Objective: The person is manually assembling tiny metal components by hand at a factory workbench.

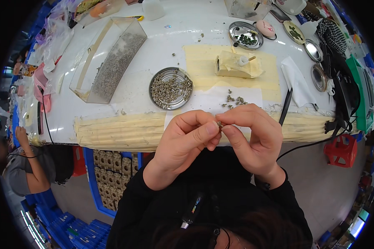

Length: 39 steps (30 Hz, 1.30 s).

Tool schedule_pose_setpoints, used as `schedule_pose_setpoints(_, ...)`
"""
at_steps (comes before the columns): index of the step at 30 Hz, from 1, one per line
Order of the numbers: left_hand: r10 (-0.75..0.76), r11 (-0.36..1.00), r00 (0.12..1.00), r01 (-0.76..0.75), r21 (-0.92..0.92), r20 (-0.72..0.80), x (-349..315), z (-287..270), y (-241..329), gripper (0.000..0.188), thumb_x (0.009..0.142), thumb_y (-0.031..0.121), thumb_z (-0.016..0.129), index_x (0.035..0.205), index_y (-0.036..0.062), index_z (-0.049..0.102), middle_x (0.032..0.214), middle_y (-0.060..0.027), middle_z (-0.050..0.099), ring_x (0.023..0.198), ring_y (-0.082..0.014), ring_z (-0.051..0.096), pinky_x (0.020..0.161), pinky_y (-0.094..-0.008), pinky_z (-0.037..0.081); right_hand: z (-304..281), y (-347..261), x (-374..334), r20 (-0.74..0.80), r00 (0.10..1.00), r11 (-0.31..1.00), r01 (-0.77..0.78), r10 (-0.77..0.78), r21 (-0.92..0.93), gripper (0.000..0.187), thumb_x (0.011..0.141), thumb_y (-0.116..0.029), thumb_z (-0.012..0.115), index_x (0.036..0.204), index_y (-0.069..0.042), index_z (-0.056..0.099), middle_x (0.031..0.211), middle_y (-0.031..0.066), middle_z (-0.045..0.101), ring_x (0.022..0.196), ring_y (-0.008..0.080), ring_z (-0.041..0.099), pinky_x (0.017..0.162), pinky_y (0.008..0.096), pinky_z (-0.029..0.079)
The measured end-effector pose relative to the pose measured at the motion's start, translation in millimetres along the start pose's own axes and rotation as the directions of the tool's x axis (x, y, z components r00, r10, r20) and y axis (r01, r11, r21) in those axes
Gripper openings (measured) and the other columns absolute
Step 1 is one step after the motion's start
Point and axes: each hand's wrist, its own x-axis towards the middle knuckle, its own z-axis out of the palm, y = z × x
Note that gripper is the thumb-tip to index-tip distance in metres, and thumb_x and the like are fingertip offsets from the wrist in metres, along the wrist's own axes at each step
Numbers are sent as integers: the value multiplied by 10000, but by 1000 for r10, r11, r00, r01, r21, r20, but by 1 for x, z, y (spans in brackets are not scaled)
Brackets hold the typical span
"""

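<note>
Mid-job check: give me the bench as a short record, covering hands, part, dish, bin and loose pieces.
Left hand: fingers pinching a small part
Right hand: fingers on the same part
Loose pieces: on white paper, just beyond the hands
Round metal dish: many small pieces, left of the loose ones
Clear bin: small greyish pieces, farther left
Taped block: on yellow sheet

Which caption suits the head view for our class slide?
Left hand and right hand pinch a small part near a round metal dish of tiny pieces.
</note>
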Motion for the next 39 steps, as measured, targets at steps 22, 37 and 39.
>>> schedule_pose_setpoints(22,395,833,919,-355,425,-7,1,6,-11,82,903,6,667,978,-27,675,901,-53,645,722,-63,582,632,-190,483,4,10,-13,-88,996,996,-19,26,84,213,780,58,738,983,11,696,889,116,721,778,196,712,688,268,554)
schedule_pose_setpoints(37,614,446,778,-482,754,134,2,9,-10,147,806,-48,734,948,-32,699,862,-77,648,701,-127,604,606,-237,482,8,10,-20,-120,984,971,-104,132,213,183,831,62,690,1010,26,681,945,127,717,831,170,698,731,269,547)
schedule_pose_setpoints(39,686,-14,630,-489,872,364,5,11,-6,201,747,-57,770,936,-26,709,817,-84,649,675,-165,607,578,-259,472,9,12,-21,-120,981,963,-123,154,238,160,867,42,663,1027,33,675,957,120,713,837,141,680,732,252,531)
